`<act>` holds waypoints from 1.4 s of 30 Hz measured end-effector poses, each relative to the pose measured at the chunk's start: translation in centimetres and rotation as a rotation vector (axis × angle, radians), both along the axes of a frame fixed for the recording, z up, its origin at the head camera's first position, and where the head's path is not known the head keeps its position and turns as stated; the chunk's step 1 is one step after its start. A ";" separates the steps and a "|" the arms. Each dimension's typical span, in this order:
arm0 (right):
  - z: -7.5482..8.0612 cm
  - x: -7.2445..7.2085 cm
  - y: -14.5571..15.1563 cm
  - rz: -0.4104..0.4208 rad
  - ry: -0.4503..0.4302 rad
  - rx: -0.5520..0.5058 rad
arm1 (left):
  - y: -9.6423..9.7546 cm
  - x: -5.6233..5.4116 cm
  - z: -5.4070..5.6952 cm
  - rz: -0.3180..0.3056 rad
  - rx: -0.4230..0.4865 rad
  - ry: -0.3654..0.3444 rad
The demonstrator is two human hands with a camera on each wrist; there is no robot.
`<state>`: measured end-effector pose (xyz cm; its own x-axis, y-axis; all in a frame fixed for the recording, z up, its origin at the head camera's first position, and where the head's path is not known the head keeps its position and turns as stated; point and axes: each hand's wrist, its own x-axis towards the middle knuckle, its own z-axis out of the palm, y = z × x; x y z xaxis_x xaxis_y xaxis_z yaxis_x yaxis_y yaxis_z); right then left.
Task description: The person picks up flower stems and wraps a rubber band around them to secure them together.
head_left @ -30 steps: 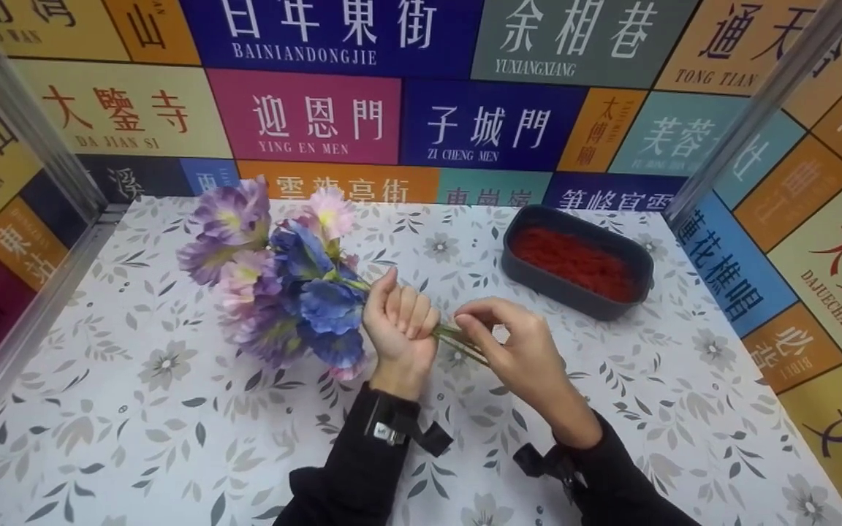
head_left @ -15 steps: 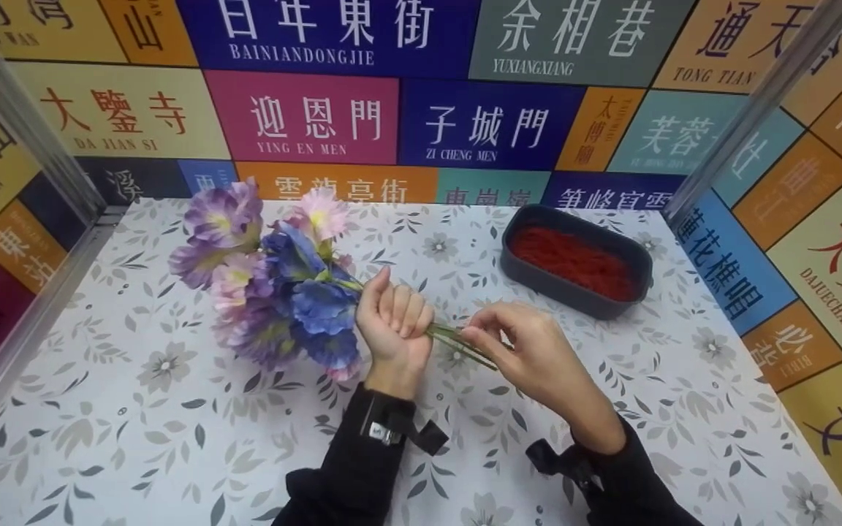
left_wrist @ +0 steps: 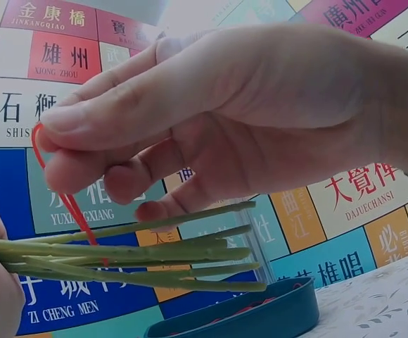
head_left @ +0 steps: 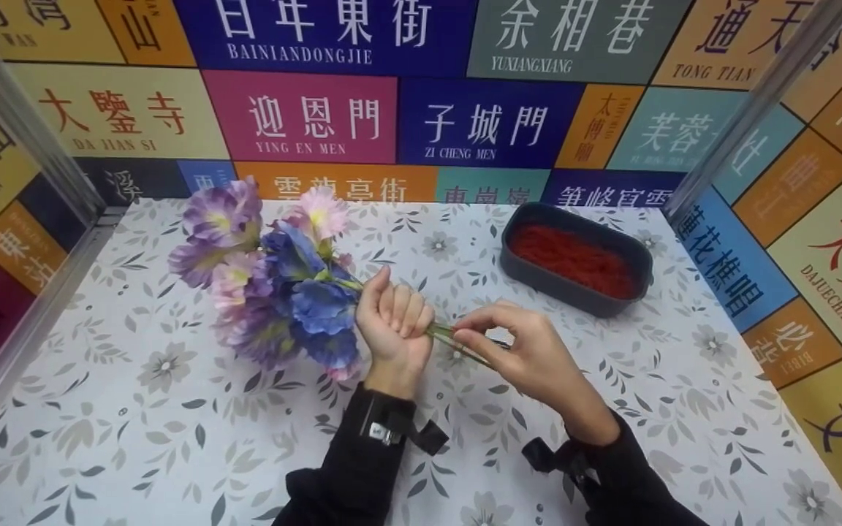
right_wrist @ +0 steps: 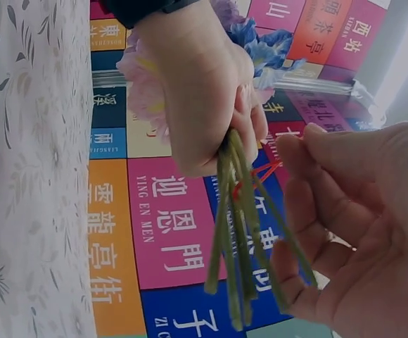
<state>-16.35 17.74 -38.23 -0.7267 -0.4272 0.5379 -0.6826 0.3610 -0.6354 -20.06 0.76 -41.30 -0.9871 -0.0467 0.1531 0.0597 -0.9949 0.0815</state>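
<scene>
My left hand (head_left: 395, 321) grips a bunch of artificial flowers (head_left: 267, 285) by the stems, with purple, pink and blue blossoms out to the left. Bare green stem ends (left_wrist: 134, 250) stick out to the right of that fist and fan apart slightly. Between thumb and forefinger, my right hand (head_left: 531, 351) pinches a thin red rubber band (left_wrist: 81, 222). The band stretches from those fingertips down to the stems and loops at least part of them, close by the left fist. My other right fingers curl loosely beside the stem ends in the right wrist view.
A dark oblong container (head_left: 574, 292) stands at the back right of the table, filled with many red strands (head_left: 574, 259). White cloth with a leaf pattern (head_left: 172, 438) covers the tabletop. Walls with colourful lettered panels (head_left: 304, 117) enclose the back and sides.
My left hand and the flowers have shifted slightly left. My right hand first drew away to the right along the stems, then came back a little toward the left fist.
</scene>
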 end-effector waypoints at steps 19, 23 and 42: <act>-1.0 -2.9 2.2 0.121 -0.100 -0.335 | 0.2 0.7 0.4 -0.121 0.003 0.054; -1.5 -3.9 3.1 0.105 0.063 -0.226 | 0.3 0.9 0.8 -0.159 0.032 0.072; -5.8 -3.5 -1.3 0.214 0.160 0.049 | -1.3 0.7 1.3 -0.110 0.298 0.087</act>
<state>-19.86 16.42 -44.05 -0.5245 -0.5902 0.6136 -0.8370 0.2254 -0.4987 -19.32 -0.59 -39.96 -0.9726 0.0042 0.2326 -0.0556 -0.9750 -0.2149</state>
